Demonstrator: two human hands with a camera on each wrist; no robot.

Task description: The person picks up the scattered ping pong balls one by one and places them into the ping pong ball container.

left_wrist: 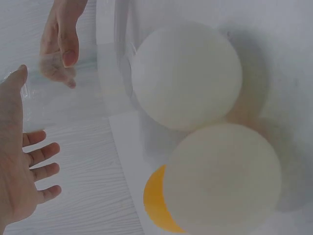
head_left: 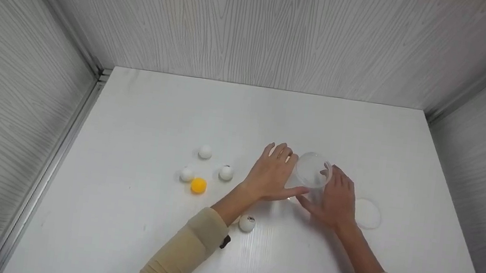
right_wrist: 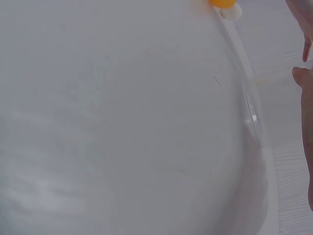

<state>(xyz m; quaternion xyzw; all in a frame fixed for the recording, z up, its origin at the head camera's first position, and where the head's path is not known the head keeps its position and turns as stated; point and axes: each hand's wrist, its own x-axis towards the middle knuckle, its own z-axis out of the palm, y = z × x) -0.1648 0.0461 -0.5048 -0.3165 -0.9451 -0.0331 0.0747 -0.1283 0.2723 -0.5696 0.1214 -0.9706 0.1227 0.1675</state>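
A clear round plastic container (head_left: 312,171) stands between both hands on the white table. My left hand (head_left: 272,173) is at its left side, with fingers extended and thumb reaching along the near side; the left wrist view shows these fingers spread and straight. At the right side of the container, my right hand (head_left: 337,197) holds it, fingers bent about the wall and thumb toward the front. Through the clear wall, part of the right hand (left_wrist: 61,44) shows in the left wrist view. A white ball (head_left: 247,223) lies under the left forearm, another partly hidden beside it.
Left of the hands lie an orange ball (head_left: 198,185) and several white balls, one of them (head_left: 226,172) nearest the left wrist. A thin clear round lid (head_left: 368,213) lies flat right of the right hand. Grey wood-grain panels (head_left: 255,28) enclose the table's back and sides.
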